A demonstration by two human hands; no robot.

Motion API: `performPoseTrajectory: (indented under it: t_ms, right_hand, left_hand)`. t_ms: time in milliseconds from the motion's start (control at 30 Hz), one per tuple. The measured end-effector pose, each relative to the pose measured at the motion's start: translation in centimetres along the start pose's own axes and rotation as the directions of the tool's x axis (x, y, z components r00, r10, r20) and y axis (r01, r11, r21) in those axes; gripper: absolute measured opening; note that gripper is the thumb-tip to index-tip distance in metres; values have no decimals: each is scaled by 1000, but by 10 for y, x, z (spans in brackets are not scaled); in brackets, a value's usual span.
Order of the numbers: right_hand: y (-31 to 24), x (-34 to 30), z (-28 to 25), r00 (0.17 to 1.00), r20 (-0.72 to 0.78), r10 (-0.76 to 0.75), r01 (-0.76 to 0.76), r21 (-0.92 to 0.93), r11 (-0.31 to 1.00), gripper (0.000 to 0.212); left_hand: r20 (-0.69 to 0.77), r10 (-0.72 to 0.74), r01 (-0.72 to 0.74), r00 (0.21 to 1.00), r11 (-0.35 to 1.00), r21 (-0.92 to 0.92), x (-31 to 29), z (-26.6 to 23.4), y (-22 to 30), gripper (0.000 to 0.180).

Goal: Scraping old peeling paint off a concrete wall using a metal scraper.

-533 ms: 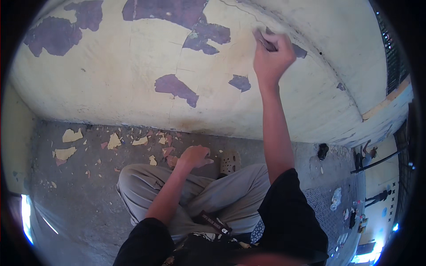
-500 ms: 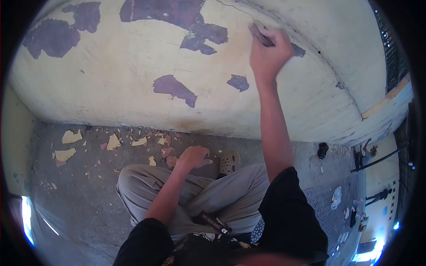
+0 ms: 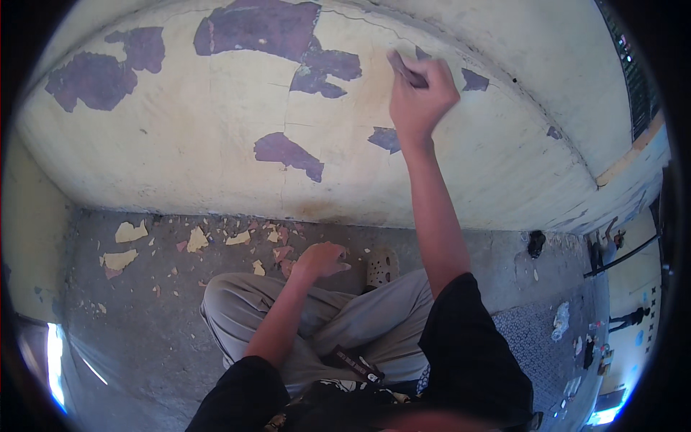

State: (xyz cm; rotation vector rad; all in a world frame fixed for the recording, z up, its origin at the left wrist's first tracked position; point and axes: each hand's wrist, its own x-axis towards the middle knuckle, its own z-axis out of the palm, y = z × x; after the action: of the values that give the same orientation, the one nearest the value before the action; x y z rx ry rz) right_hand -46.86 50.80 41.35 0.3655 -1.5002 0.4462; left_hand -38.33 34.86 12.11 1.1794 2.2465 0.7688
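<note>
A cream wall [image 3: 209, 137] with peeled purple patches [image 3: 259, 32] rises in front of me. My right hand [image 3: 426, 101] is raised to its upper part, closed around a dark, narrow hand tool [image 3: 409, 72]. The tool's exact kind is blurred; its end points up and left, and I cannot tell if it touches the wall. Small bare patches lie close to this hand, one partly behind the wrist. Low over my crossed legs [image 3: 317, 309], my left hand [image 3: 322, 259] hangs empty with its fingers loosely apart.
Cream and reddish paint flakes [image 3: 131, 232] litter the grey floor along the wall. A clog [image 3: 381, 268] shows by my legs. Farther right are a black object [image 3: 536, 245], a crumpled clear plastic item [image 3: 561, 320] and two people [image 3: 630, 319] in the background.
My right hand has shifted left and slightly down across the wall, with the tool still gripped. A small purple patch above it now shows. My left hand stays over my legs.
</note>
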Motion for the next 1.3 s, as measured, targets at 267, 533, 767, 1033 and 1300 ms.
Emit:
performPoseTrajectory:
  t_ms: [267,533,767,1033,1300]
  right_hand:
    - [24,-32,19,978,-126,-169,164,-49,985,21]
    - [0,-9,8,999,1,41,-41,-50,998,21]
    - [9,-30,25,986,-138,-93,84,-70,994,24]
    - [2,-11,14,999,-40,36,-34,41,999,21]
    - [18,-57,8,998,-59,-15,12,-53,999,21]
  left_hand:
    - [41,-29,27,999,999,44,1,4,1,40]
    - [16,-41,40,999,998,37,-1,-3,2,42]
    - [-9,-16,17,1000,998,63,4,7,-8,43]
    - [-21,-30,32,999,996,77,0,0,-3,42]
    - [-33,-29,31,999,998,50,-5,-2,-1,42]
